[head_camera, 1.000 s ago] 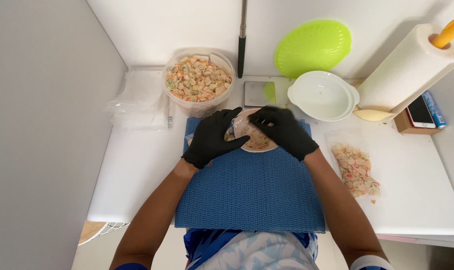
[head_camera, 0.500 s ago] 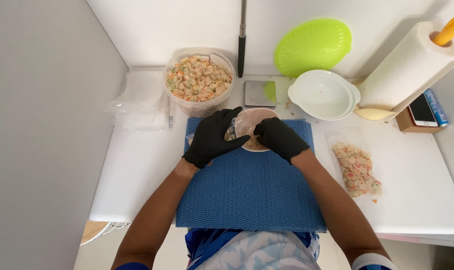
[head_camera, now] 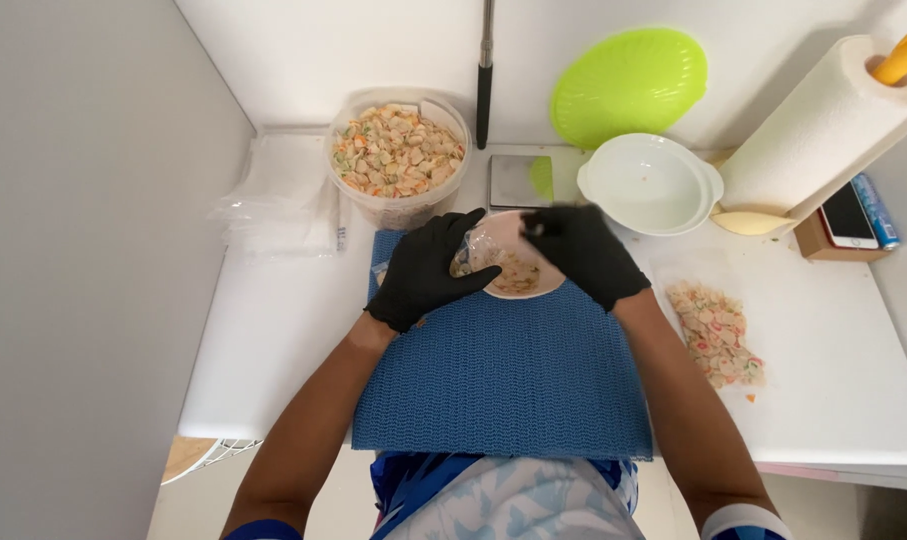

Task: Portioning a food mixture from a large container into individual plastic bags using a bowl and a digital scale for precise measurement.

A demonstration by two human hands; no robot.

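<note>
1. Black-gloved hands meet over a small bowl at the far edge of the blue mat, with a clear plastic bag held at the bowl's left rim.
2. Left hand has its fingers curled around the bag's mouth, pinching the film against the bowl's rim.
3. Right hand sits on the bowl's right side with its fingers bent together at the rim; whether they clamp the bowl or the bag's far edge cannot be told.
4. Inside the bowl lies a portion of mixed pasta salad, the same mix that fills the big tub just beyond the mat.
5. One filled bag lies flat on the white table to the right, and a stack of empty bags waits on the left.
6. Judging by this, the step in hand is bagging a portion.
7. Next calls for keeping the bag's mouth open while the bowl tips.
</note>
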